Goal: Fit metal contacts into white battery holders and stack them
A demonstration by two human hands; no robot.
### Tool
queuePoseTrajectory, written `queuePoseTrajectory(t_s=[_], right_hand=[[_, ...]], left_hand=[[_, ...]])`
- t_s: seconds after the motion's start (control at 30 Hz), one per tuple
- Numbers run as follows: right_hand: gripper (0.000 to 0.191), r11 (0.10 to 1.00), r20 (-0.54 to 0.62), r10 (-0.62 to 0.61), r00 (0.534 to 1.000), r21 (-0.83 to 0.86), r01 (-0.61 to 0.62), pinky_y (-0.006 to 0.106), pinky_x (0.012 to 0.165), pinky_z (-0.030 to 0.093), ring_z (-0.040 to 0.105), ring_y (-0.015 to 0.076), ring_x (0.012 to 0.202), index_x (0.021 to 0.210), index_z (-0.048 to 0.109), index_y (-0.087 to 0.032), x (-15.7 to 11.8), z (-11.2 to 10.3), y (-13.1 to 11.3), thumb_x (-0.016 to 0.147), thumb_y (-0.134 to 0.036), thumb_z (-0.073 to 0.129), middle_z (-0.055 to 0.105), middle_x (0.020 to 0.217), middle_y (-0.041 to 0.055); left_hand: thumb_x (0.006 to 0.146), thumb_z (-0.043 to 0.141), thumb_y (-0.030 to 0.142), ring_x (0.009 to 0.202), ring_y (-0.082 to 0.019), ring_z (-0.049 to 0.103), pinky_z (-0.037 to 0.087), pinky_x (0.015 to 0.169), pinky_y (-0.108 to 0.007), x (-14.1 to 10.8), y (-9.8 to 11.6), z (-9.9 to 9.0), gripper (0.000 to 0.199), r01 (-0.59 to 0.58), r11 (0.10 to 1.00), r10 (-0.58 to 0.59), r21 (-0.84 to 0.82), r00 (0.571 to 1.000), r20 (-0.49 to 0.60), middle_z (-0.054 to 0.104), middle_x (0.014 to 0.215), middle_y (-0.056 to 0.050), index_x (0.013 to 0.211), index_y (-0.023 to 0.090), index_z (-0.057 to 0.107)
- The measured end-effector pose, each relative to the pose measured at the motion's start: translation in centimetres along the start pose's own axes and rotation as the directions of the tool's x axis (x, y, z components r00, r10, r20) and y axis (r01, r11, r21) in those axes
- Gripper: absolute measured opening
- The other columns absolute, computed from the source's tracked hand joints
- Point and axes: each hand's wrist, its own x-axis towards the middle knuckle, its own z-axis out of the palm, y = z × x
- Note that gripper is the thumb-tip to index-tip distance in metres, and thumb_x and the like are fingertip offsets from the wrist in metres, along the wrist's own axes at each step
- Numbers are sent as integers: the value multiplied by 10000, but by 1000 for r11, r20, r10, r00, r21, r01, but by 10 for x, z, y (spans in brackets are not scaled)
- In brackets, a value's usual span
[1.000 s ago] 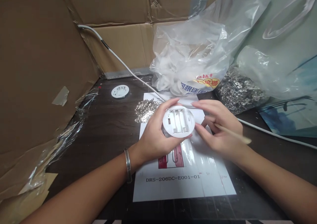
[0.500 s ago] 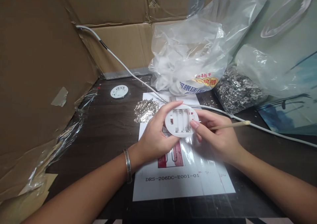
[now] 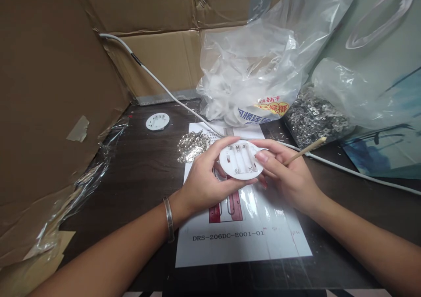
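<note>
A round white plastic battery holder [image 3: 241,161] is held up over the printed sheet, its slots and small metal spring contacts facing me. My left hand [image 3: 207,176] grips its left side, thumb below and fingers around the top. On the right edge, my right hand [image 3: 284,165] pinches the holder with thumb and fingers. A thin wooden stick [image 3: 305,150] with a pale tip is also tucked in my right hand, pointing up to the right. Beyond my left hand lies a heap of small shiny metal contacts [image 3: 192,146].
A second round holder [image 3: 158,121] lies at the back left. Behind are a plastic bag of white parts [image 3: 226,91] and a bag of metal pieces [image 3: 315,117]. A white cable [image 3: 164,89] crosses the table. Cardboard [image 3: 49,91] walls the left and back. The printed sheet [image 3: 243,253] lies beneath.
The battery holder has tilted and turned slightly in my hands. The stick in my right hand has swung upward, and the fingers have shifted on the holder's right edge.
</note>
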Motion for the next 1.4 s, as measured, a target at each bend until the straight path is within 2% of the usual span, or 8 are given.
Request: queuePoseTrajectory(t_s=[0.4, 0.6, 0.73, 0.9, 1.0, 1.13, 1.27, 1.4], right_hand=[[318, 999, 33, 48, 998, -10, -47, 185, 420, 403, 455, 63, 461, 1079, 677, -189, 1, 1, -4, 840, -399, 672, 535, 578, -28], [325, 938, -47, -160, 986, -318, 136, 180, 423, 428, 513, 52, 480, 1161, 657, -262, -1, 3, -4, 837, -279, 674, 678, 832, 1], [336, 888, -82, -200, 976, -437, 146, 204, 447, 432, 518, 66, 491, 1165, 667, -242, -3, 4, -4, 833, -290, 671, 696, 836, 19], [315, 926, -203, -116, 972, -377, 32, 206, 447, 407, 504, 76, 464, 1082, 674, -179, 1, 3, -5, 827, -363, 678, 631, 645, -3], [342, 940, -199, -1, 980, -335, -67, 199, 438, 387, 488, 77, 455, 1025, 669, -148, 5, 0, -4, 810, -414, 692, 596, 589, -6], [430, 949, -191, 63, 980, -291, -118, 200, 426, 404, 476, 81, 440, 1060, 641, -137, 8, -3, -3, 783, -460, 709, 580, 566, -12], [475, 961, -181, 42, 982, -260, -90, 204, 427, 451, 580, 141, 581, 1084, 617, -134, 8, -4, -3, 802, -512, 672, 649, 646, 43], [443, 957, -155, 35, 987, -280, -78, 200, 415, 434, 528, 112, 518, 1061, 619, -129, 6, -3, -1, 820, -498, 657, 665, 667, 52]], left_hand=[[650, 820, 360, 1090, -276, 595, 545, 811, -355, 1, -2, 0, 657, 79, 996, -79, -40, 997, 14, 629, 1186, -85, 1223, 219, 531], [764, 652, 92, 1170, -242, 558, 525, 878, -332, -1, 1, 1, 625, -11, 1000, 12, -25, 999, 43, 529, 1365, -66, 1329, 250, 435], [766, 621, 65, 1118, -232, 587, 544, 777, -293, 0, 1, 1, 609, 0, 1000, 0, 2, 999, 45, 536, 1356, -64, 1320, 252, 448], [722, 752, 272, 746, -193, 661, 512, 549, -280, 0, -4, 1, 732, 104, 994, -105, 27, 992, 67, 702, 946, -43, 1363, 249, 399], [750, 725, 368, 542, -150, 583, 493, 537, -298, 0, -2, 1, 602, 90, 990, -103, 108, 987, 122, 624, 633, 27, 1293, 224, 509], [781, 688, 368, 501, -124, 527, 471, 532, -275, 2, 3, -2, 450, 24, 989, -44, 144, 989, 141, 559, 566, 54, 1198, 229, 588], [813, 632, 338, 517, -111, 507, 428, 499, -258, 15, -1, -29, 200, 33, 981, -22, 192, 998, -56, 625, 706, 11, 973, 218, 643], [804, 594, 339, 743, -192, 603, 498, 673, -320, 37, -19, -84, 335, 152, 954, -95, 256, 970, -223, 662, 872, -32, 1117, 221, 604]])
